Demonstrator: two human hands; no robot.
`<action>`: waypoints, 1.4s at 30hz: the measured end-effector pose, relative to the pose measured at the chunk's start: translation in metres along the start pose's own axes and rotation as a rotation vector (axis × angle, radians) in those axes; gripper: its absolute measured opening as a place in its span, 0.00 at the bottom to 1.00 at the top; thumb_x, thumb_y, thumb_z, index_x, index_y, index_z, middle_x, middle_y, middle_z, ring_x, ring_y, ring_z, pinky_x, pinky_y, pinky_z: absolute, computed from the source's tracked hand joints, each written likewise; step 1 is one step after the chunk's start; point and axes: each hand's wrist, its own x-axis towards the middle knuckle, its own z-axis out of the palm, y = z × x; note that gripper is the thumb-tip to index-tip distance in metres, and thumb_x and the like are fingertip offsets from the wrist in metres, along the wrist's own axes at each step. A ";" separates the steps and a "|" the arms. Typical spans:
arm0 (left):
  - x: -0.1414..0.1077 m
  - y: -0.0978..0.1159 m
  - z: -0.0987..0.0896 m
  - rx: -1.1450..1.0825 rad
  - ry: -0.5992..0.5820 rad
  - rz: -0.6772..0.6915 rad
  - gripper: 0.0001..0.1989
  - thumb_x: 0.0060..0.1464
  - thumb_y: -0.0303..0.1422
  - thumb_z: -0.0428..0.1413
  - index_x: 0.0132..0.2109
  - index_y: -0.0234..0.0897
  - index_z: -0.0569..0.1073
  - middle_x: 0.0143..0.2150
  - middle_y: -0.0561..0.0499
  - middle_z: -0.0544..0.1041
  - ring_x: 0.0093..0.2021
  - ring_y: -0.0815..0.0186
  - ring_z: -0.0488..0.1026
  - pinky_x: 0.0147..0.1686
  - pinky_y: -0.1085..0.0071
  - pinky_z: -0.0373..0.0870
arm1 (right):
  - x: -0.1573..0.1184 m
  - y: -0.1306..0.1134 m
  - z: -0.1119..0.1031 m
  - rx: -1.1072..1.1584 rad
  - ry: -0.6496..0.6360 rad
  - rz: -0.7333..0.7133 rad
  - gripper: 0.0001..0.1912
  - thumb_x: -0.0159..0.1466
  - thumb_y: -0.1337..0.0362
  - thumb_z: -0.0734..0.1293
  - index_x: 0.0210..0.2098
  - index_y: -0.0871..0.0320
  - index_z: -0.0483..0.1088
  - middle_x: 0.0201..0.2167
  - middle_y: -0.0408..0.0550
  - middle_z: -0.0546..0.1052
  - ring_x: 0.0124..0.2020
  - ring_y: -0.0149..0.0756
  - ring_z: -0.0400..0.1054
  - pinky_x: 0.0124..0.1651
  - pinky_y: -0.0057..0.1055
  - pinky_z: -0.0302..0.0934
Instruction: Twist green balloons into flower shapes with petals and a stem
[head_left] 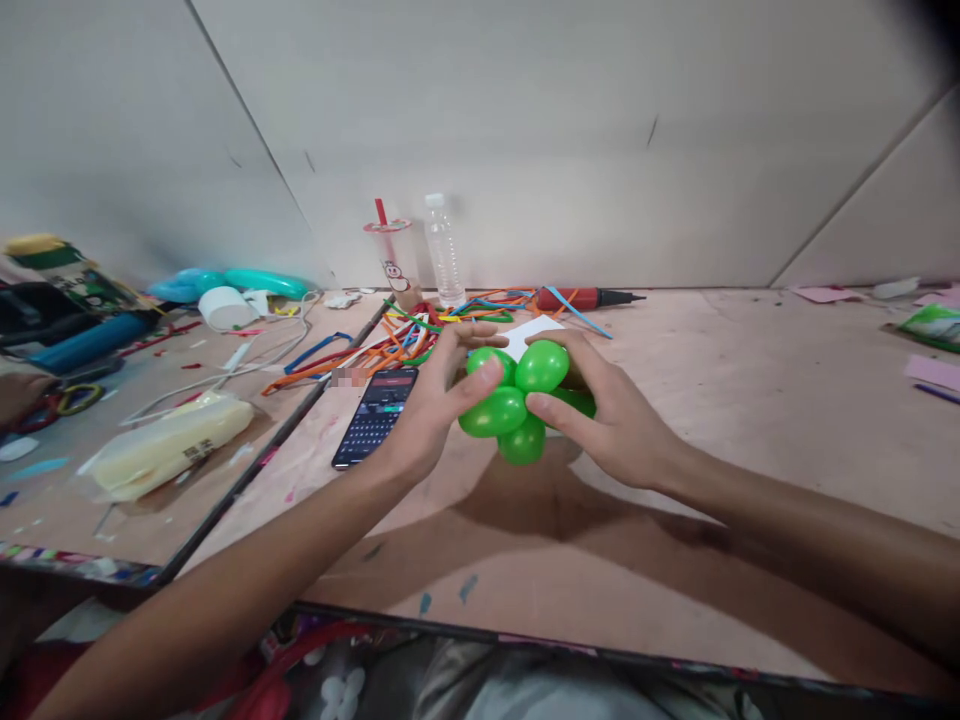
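A bright green twisted balloon (495,412), made of several round bubbles gathered at the middle, is held just above the table. My left hand (442,390) grips its left side, the thumb pressed on an upper bubble. On the right side, my right hand (596,405) wraps around the balloon, thumb near the centre and fingers over the upper right bubble. Part of the balloon is hidden behind the right hand. Beyond it lies a white sheet of paper (527,333). A lit phone (377,415) showing a keyboard lies left of my left hand.
Uninflated balloons (405,338) in many colours lie piled behind the phone. A red hand pump (577,299), a clear bottle (444,255) and a cup with a straw (394,262) are by the wall. A pale yellow package (176,445) lies left; another person's hand (19,395) is at the far left.
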 end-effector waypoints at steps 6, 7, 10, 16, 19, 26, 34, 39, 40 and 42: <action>-0.008 0.003 0.009 0.100 0.036 -0.015 0.28 0.50 0.40 0.66 0.55 0.39 0.69 0.51 0.49 0.76 0.50 0.58 0.74 0.48 0.66 0.71 | -0.003 -0.002 0.005 0.140 0.173 -0.034 0.16 0.67 0.57 0.67 0.53 0.51 0.65 0.55 0.48 0.71 0.54 0.45 0.66 0.54 0.40 0.63; -0.007 0.002 0.009 0.122 0.056 0.014 0.25 0.50 0.39 0.65 0.53 0.38 0.71 0.49 0.49 0.77 0.49 0.59 0.74 0.48 0.65 0.71 | -0.003 -0.002 0.006 0.187 0.176 -0.012 0.15 0.67 0.57 0.67 0.51 0.51 0.65 0.53 0.48 0.72 0.53 0.44 0.66 0.53 0.40 0.64; -0.004 -0.001 0.007 0.108 0.103 0.086 0.20 0.50 0.35 0.64 0.51 0.38 0.75 0.48 0.50 0.79 0.49 0.58 0.74 0.50 0.64 0.71 | -0.003 -0.001 0.010 0.377 0.154 0.116 0.14 0.65 0.58 0.66 0.49 0.51 0.64 0.43 0.45 0.73 0.43 0.41 0.70 0.43 0.39 0.69; -0.001 -0.011 0.005 -0.024 0.160 0.117 0.14 0.50 0.34 0.65 0.45 0.40 0.74 0.41 0.53 0.79 0.44 0.62 0.75 0.43 0.69 0.72 | -0.001 0.004 0.013 0.620 0.057 0.218 0.18 0.63 0.63 0.63 0.52 0.47 0.61 0.40 0.42 0.72 0.31 0.36 0.71 0.31 0.36 0.71; -0.003 -0.011 0.006 0.083 0.142 0.154 0.14 0.52 0.35 0.64 0.46 0.40 0.73 0.40 0.53 0.78 0.42 0.63 0.74 0.43 0.69 0.71 | -0.004 0.003 0.011 0.508 -0.002 0.119 0.21 0.65 0.64 0.63 0.56 0.48 0.60 0.48 0.45 0.72 0.41 0.39 0.72 0.42 0.39 0.72; -0.008 -0.007 0.009 0.495 0.076 0.251 0.28 0.55 0.42 0.63 0.60 0.40 0.69 0.55 0.45 0.76 0.53 0.55 0.73 0.53 0.61 0.69 | -0.007 -0.001 0.005 0.290 0.072 -0.079 0.21 0.68 0.54 0.66 0.59 0.50 0.64 0.58 0.47 0.70 0.57 0.42 0.66 0.56 0.39 0.63; -0.015 -0.018 0.017 0.208 -0.127 0.157 0.60 0.39 0.52 0.71 0.72 0.47 0.48 0.65 0.40 0.66 0.62 0.48 0.68 0.58 0.54 0.69 | -0.005 0.001 0.007 0.193 0.195 -0.090 0.22 0.61 0.53 0.72 0.51 0.55 0.71 0.45 0.47 0.77 0.46 0.41 0.71 0.49 0.36 0.65; -0.015 -0.018 0.021 0.248 0.009 0.152 0.38 0.49 0.41 0.68 0.64 0.43 0.61 0.59 0.43 0.72 0.56 0.54 0.73 0.53 0.58 0.72 | -0.002 0.007 0.011 0.167 0.223 -0.048 0.15 0.62 0.55 0.72 0.45 0.55 0.74 0.42 0.46 0.79 0.44 0.40 0.72 0.49 0.36 0.66; -0.014 -0.018 0.021 0.291 0.035 0.158 0.31 0.51 0.40 0.66 0.60 0.41 0.66 0.55 0.44 0.74 0.53 0.55 0.74 0.52 0.59 0.72 | -0.001 0.009 0.011 0.168 0.229 -0.026 0.14 0.63 0.54 0.71 0.44 0.55 0.74 0.42 0.46 0.79 0.44 0.41 0.72 0.49 0.37 0.66; -0.014 -0.018 0.021 0.360 0.078 0.178 0.22 0.53 0.40 0.64 0.52 0.38 0.72 0.50 0.45 0.77 0.50 0.56 0.74 0.51 0.59 0.72 | -0.001 0.012 0.011 0.170 0.245 0.000 0.14 0.63 0.54 0.71 0.44 0.54 0.73 0.42 0.46 0.79 0.45 0.42 0.72 0.50 0.38 0.65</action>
